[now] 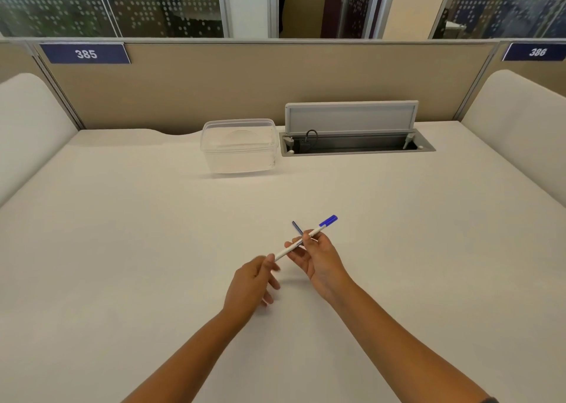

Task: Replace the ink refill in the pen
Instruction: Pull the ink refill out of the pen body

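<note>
The right hand (318,257) is gripping the capped white pen (301,239) above the desk (122,234), a thin dark refill (297,228) tucked alongside, while the left hand (252,283) is pinching its rear end, apparently opening it; pulling the plug free seems next.
</note>
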{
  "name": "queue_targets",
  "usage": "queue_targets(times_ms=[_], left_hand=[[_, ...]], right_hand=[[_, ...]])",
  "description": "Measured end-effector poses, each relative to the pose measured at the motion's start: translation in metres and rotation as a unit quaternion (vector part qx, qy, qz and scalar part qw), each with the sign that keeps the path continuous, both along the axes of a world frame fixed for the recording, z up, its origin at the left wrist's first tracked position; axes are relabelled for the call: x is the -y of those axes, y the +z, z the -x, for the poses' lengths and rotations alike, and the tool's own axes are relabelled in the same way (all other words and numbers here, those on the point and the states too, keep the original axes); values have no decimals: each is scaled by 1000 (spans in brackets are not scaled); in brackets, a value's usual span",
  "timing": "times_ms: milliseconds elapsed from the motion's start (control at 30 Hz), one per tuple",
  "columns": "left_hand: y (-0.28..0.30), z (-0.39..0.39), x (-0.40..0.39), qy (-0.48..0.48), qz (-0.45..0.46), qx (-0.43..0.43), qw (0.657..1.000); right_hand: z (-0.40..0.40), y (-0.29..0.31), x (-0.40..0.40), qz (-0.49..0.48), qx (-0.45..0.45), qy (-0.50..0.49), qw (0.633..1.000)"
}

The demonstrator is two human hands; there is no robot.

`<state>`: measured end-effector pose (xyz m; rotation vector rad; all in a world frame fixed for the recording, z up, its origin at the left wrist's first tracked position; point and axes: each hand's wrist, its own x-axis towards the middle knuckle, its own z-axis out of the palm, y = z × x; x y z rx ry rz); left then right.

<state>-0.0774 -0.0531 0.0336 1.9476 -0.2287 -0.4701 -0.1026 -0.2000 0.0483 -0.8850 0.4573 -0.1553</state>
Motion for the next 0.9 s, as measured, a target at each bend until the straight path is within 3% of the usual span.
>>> queue_targets(times_ms=[167, 300, 367, 433, 533, 600, 667, 733, 833, 900], left_hand=[[9, -3, -2, -31, -120, 150, 981], [15, -2, 3, -46, -192, 140, 970], [20, -1, 7, -16, -108, 50, 993], [28, -2, 9, 10, 7, -111, 994], [39, -4, 5, 3, 140, -328, 934], [42, -5, 5, 14, 176, -365, 914], [41, -6, 11, 15, 114, -261, 958], [40, -5, 15, -18, 1, -74, 997], [38, -3, 12, -72, -162, 141, 974], [39, -3, 13, -77, -175, 152, 970]], right_hand=[[3, 0, 0, 0, -20, -12, 1000], [1, 4, -1, 13, -19, -8, 1000], [-1, 6, 0, 30, -11, -2, 999], [-2, 8, 3, 29, -8, 2, 1000], [-2, 12, 8, 15, -9, 14, 1000], [-4, 15, 9, 9, -8, 17, 1000], [-8, 17, 10, 2, -13, 5, 1000], [-11, 20, 11, 0, -20, -8, 1000], [-13, 23, 15, -10, -27, -6, 1000], [-14, 23, 18, -18, -34, 2, 999]])
